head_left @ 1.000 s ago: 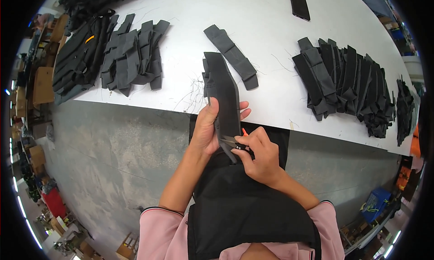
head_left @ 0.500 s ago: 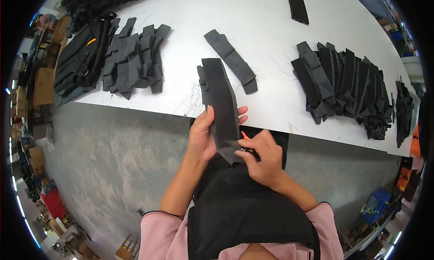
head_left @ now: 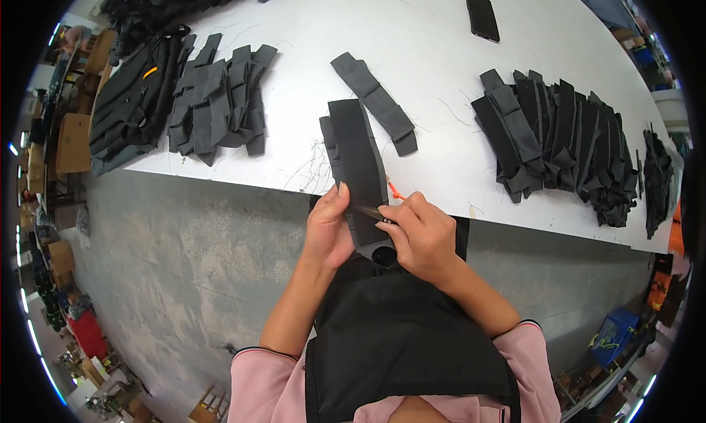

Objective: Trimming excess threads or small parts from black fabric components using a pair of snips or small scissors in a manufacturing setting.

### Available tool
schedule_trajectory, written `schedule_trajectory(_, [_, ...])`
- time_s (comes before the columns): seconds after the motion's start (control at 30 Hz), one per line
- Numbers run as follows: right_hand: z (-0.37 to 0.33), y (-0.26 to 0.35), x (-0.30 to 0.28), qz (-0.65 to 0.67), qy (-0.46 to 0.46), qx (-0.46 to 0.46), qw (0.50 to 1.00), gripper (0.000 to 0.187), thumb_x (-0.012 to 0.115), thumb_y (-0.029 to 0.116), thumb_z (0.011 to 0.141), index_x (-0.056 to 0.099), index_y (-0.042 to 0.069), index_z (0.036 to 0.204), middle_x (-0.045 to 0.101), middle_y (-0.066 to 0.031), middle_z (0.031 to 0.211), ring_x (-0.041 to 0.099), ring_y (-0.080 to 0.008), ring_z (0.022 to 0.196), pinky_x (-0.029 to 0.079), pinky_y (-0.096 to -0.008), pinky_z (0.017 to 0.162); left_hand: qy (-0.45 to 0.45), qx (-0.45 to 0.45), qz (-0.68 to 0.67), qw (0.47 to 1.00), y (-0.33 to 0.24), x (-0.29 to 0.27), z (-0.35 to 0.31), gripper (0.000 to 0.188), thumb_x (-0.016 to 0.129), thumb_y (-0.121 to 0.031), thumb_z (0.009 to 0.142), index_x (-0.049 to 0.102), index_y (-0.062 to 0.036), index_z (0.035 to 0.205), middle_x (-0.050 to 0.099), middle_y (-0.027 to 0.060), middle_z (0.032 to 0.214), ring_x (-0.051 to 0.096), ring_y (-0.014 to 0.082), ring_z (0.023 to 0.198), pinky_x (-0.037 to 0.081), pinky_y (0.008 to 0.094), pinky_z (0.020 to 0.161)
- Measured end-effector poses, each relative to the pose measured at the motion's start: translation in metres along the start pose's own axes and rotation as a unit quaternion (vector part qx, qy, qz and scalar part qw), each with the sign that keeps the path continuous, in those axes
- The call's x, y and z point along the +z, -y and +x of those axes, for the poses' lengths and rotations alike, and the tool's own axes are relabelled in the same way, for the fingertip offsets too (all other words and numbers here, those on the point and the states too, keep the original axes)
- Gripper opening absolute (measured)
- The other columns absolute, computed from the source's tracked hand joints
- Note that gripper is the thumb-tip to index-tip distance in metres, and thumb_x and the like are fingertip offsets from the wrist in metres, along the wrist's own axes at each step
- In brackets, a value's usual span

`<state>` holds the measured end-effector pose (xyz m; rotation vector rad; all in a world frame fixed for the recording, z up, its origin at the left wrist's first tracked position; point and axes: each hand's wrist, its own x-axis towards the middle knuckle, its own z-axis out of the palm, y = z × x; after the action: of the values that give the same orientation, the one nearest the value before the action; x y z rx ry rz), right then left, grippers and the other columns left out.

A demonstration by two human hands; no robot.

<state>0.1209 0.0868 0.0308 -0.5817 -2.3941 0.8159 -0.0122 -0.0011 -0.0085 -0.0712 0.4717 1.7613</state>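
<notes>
My left hand (head_left: 329,228) is closed round the lower part of a dark grey and black fabric strip (head_left: 351,147), its thumb on top. The strip extends from my lap over the table's near edge. In my right hand (head_left: 425,235) is a small pair of thread snips (head_left: 370,212), pinched, with pointed metal blades lying across the strip. An orange piece (head_left: 396,191) shows just beyond the right fingers. Below the blades is a dark round shape (head_left: 384,256) that I cannot make out. A similar loose strip (head_left: 375,99) lies beyond on the table.
The white table (head_left: 434,166) carries a row of strips (head_left: 559,133) at right and a smaller pile (head_left: 220,103) at left. Beside that lies a black bag (head_left: 136,103) with an orange tab. A phone (head_left: 482,16) rests at the back. Loose threads are scattered about.
My right hand has moved slightly up, bringing the snips' blades higher along the strip. The orange piece has shifted up too. My left hand keeps its hold on the strip.
</notes>
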Motion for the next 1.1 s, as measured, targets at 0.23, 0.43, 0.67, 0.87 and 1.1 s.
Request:
schedule_trajectory(0.23, [-0.006,-0.013,0.003,0.018,-0.031,-0.018,0.999,0.025,0.073,0.006,0.066,0.062,0.004,0.088,0.051,-0.0058,0.075,0.054,-0.0221,0.056,0.043,-0.0307,0.049,-0.005,0.009,0.053,0.999,0.002,0.006,0.002,0.039,0.044,-0.015,0.095,0.04,0.0072,0.127,0.05,0.0232,0.125,0.056,0.0276,0.109,0.046,0.0383,0.094])
schedule_trajectory(0.43, [-0.022,-0.014,-0.015,0.051,-0.073,0.084,0.993,0.024,0.073,0.004,0.067,0.062,0.002,0.089,0.051,-0.0073,0.077,0.055,-0.0218,0.057,0.044,-0.0295,0.05,-0.087,0.018,0.102,0.991,-0.008,-0.001,0.0,0.035,0.051,-0.016,0.092,0.047,0.0066,0.119,0.055,0.0211,0.119,0.06,0.0279,0.1,0.053,0.0391,0.085])
schedule_trajectory(0.67, [-0.02,-0.019,-0.009,0.052,-0.045,0.057,0.996,0.026,0.073,-0.003,0.066,0.062,0.0,0.089,0.05,-0.0079,0.075,0.052,-0.0172,0.057,0.043,-0.0262,0.05,-0.113,0.004,0.089,0.99,-0.003,0.01,0.001,0.027,0.045,-0.012,0.094,0.05,0.007,0.113,0.059,0.0219,0.108,0.061,0.0254,0.098,0.053,0.0339,0.082])
schedule_trajectory(0.87, [-0.017,-0.021,-0.009,0.064,-0.05,0.043,0.996,0.026,0.073,-0.003,0.065,0.062,0.0,0.089,0.05,-0.0085,0.074,0.053,-0.0183,0.057,0.044,-0.0277,0.051,-0.088,-0.021,0.077,0.993,-0.001,0.01,0.001,0.029,0.046,-0.013,0.094,0.05,0.0066,0.114,0.058,0.0198,0.111,0.062,0.0238,0.095,0.054,0.0329,0.081])
schedule_trajectory(1.1, [-0.026,-0.016,-0.014,0.106,-0.073,0.093,0.987,0.021,0.072,0.002,0.067,0.062,0.003,0.086,0.05,-0.009,0.075,0.053,-0.0246,0.055,0.046,-0.0324,0.053,-0.098,-0.047,0.079,0.991,-0.002,-0.002,0.0,0.032,0.049,-0.017,0.092,0.049,0.0025,0.117,0.055,0.0158,0.118,0.054,0.0256,0.108,0.053,0.0345,0.081])
